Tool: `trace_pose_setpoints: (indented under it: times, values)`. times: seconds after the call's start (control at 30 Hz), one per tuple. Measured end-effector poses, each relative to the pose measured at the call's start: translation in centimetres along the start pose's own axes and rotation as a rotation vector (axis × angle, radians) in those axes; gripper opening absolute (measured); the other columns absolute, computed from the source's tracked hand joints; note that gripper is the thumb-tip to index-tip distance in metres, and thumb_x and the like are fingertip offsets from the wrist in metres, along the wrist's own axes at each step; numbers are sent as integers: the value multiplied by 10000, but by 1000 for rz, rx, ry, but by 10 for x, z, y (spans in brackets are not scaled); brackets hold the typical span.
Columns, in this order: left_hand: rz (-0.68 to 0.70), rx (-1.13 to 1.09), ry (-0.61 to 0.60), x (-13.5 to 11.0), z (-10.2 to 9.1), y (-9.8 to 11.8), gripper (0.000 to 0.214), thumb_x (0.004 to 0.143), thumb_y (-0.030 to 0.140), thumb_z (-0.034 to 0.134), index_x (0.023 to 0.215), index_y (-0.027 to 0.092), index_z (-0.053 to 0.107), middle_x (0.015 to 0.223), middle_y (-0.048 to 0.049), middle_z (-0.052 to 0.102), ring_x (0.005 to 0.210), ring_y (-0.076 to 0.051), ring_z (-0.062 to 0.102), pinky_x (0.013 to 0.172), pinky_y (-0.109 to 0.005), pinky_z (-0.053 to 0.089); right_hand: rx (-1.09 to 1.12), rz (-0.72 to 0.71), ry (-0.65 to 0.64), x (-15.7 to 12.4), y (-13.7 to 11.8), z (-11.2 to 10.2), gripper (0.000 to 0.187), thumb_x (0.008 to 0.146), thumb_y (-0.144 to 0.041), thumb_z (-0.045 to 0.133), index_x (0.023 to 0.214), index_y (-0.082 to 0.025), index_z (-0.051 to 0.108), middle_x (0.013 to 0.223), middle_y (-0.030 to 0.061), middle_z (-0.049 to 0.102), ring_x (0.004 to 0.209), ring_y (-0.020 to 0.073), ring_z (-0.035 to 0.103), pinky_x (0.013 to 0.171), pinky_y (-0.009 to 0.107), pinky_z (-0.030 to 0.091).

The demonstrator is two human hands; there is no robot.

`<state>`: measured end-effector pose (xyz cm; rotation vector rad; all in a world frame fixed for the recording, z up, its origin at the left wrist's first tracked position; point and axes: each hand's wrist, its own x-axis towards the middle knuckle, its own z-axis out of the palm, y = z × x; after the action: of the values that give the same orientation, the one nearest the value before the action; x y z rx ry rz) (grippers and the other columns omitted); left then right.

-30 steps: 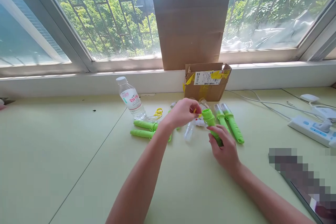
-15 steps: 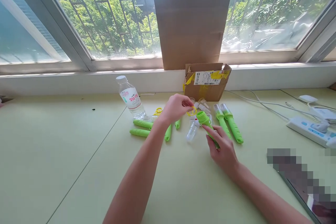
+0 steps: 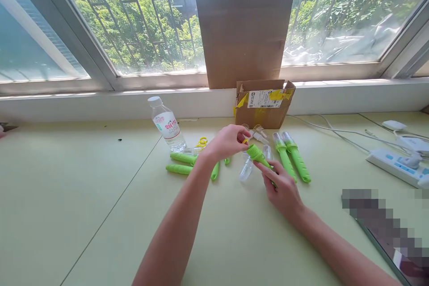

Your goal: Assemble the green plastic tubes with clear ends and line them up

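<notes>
My right hand (image 3: pixel 279 183) is closed around a green plastic handle (image 3: pixel 257 153) whose threaded open end tilts up and to the left. Pinched in the fingers of my left hand (image 3: pixel 231 140) is a yellow ring (image 3: pixel 245 141), mostly hidden, right beside that threaded end. Below the ring lies a clear ribbed plastic cap (image 3: pixel 246 169) on the table. More clear caps (image 3: pixel 260 133) lie behind my hands. To the right rest two green handles (image 3: pixel 296 161) with clear caps on them. Several more green handles (image 3: pixel 179 169) lie left, partly behind my left arm, near yellow rings (image 3: pixel 201 142).
A water bottle (image 3: pixel 167 125) stands at the back left. An open cardboard box (image 3: pixel 264 107) sits against the wall under the windows. At the right are a white power strip (image 3: pixel 395 167) with cables and a dark flat device (image 3: pixel 375 237), partly blurred out.
My left hand has brought the yellow ring down and closer to the handle's threaded end. The handle in my right hand has shifted slightly left.
</notes>
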<state>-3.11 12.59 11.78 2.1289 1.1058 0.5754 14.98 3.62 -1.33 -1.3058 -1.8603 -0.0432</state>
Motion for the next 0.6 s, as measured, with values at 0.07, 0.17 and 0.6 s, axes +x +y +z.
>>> trace_pose_setpoints:
  times: [0.07,0.17,0.6]
  values:
    - [-14,-54,-43,-2,-2,0,332,731,197,608,1063,187,595,902,-25,713,792,-144,650,661,-226,492,-5,0,-4,0,0,0,431,877,-100,429,1219,-280,621,1110,82,587,580,93,545,536,238,457]
    - [-22,-56,-45,-2,-3,2,265,740,194,604,1004,182,591,882,-30,720,785,-149,659,629,-220,489,-18,-11,4,0,1,0,429,879,-106,426,1218,-279,625,1120,85,590,582,92,545,530,236,453]
    - [99,108,-69,-5,-5,5,126,703,174,559,797,187,642,858,-21,691,806,-157,637,702,-237,505,-60,-47,6,0,0,0,458,850,-49,424,1176,-263,665,1114,78,610,542,74,521,504,219,390]
